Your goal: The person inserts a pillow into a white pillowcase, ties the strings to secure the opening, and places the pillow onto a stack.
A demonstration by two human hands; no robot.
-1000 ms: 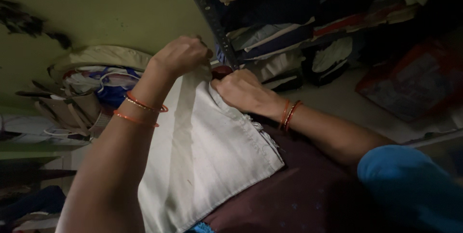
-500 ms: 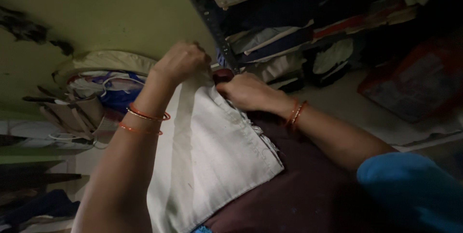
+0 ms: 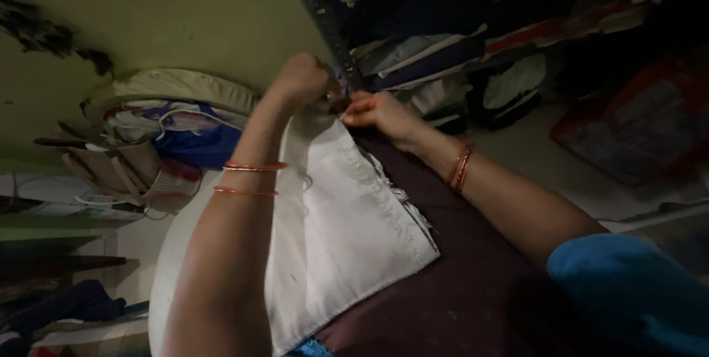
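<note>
left hand (image 3: 303, 80): closed in a fist, pinching the top edge of the white cloth (image 3: 340, 217) at its far corner, raised above the lap; two thin orange bangles (image 3: 251, 178) on the forearm.
right hand (image 3: 380, 115): fingers curled, gripping the same top edge of the cloth just beside the left hand, the two nearly touching; orange bangles (image 3: 459, 167) at the wrist, blue sleeve (image 3: 628, 290) at the upper arm.
white cloth: hangs from both hands, spread down over the dark maroon fabric (image 3: 458, 283) on the lap; right edge frayed with loose threads, lower right corner lying flat, left part running under the left forearm, a fold line running down it.
pinch point: right against the grey metal shelf post (image 3: 325, 17); hardly any room between the hands and the post.
shelf (image 3: 473, 25): to the right, packed with stacks of folded cloth, dark and pale, edges sticking out.
left side: heap of bags and cloth (image 3: 162, 135) against the green wall (image 3: 148, 10), close to the left arm.
right side: pale floor (image 3: 532, 158) open between the shelf and the right arm; red wrapped bundle (image 3: 635, 128) well apart.
light: dim, small details hard to tell.
</note>
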